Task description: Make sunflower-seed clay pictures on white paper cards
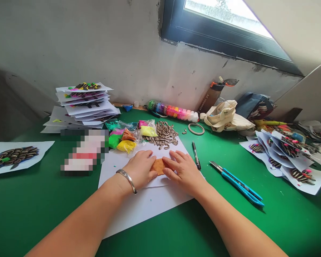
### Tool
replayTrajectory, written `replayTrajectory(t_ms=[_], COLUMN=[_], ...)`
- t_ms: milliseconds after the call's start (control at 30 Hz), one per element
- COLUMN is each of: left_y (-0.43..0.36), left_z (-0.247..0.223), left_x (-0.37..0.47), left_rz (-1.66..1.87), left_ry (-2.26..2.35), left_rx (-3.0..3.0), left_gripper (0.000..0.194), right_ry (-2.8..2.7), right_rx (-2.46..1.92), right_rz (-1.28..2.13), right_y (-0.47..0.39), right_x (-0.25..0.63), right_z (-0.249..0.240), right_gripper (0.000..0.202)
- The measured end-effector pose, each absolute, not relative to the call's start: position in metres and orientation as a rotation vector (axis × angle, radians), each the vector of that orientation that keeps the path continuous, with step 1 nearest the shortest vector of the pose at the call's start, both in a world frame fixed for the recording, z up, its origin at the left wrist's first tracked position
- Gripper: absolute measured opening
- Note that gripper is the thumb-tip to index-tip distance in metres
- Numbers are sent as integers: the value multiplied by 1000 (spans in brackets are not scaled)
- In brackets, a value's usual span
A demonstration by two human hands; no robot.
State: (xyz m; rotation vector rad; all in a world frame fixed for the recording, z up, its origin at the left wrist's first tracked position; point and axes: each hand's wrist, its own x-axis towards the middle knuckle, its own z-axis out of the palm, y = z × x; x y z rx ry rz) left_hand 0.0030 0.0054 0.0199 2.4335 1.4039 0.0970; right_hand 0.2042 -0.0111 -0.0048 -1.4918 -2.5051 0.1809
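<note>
Fingers hide the side edges of a flat orange piece point(158, 167), a pixelated patch point(84, 151) obscures whatever lies to its left, and a seed-covered sheet point(46, 145) is cut off at the frame's left edge. White paper point(139, 214) lies on a green tabletop point(37, 207) against a scuffed gray wall point(82, 43), beneath a dark-framed window point(225, 34). On the paper, the left hand point(139, 169) and right hand point(186, 171) lie open and loosely spread, fingertips touching opposite sides of the orange piece between them, neither closed around it.
</note>
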Motion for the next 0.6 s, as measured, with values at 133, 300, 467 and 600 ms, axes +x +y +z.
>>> replayTrajectory(t_ms=[133, 300, 467, 600], left_y=[5, 4, 6, 11], left_z=[17, 18, 21, 19], left_x=[2, 2, -1, -7], left_rz=[110, 104, 81, 103], left_ry=[1409, 1395, 1328, 1250], left_rx=[2438, 2431, 2468, 2493], left_gripper=[25, 29, 22, 27], right_ry=[-2467, -2496, -2495, -2462], right_rx=[-1514, -1514, -1520, -1515], right_rz=[240, 227, 294, 381], right_y=[-12, -13, -10, -8], right_x=[204, 205, 209, 214], right_z=[-5, -6, -10, -14], right_gripper=[41, 40, 42, 45])
